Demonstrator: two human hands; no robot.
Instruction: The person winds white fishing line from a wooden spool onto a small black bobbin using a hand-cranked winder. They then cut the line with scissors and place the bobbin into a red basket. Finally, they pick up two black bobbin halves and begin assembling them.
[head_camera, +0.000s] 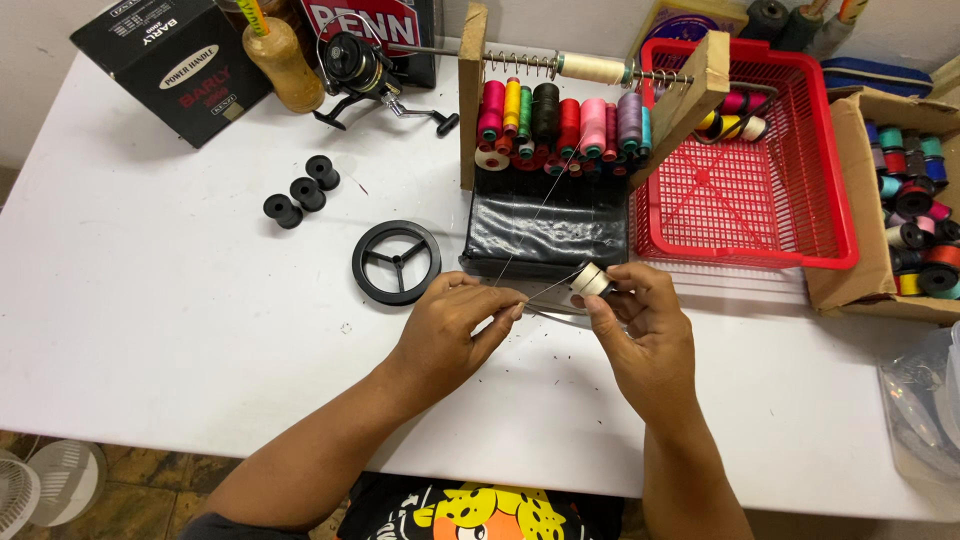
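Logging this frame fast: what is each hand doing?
Left hand: closed, pinching the thin thread.
Right hand: closed, holding the small cream spool.

Right hand pinches a small cream bobbin; left hand pinches thin thread beside it; thread rack, red basket, black wheel lie behind on the white table.

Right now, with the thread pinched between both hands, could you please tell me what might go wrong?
1. The thin thread between the left hand and the small spool in the right hand looks taut; a hard pull might snap it.
2. It seems to run up to the wooden rack of coloured spools, so it could snag there.
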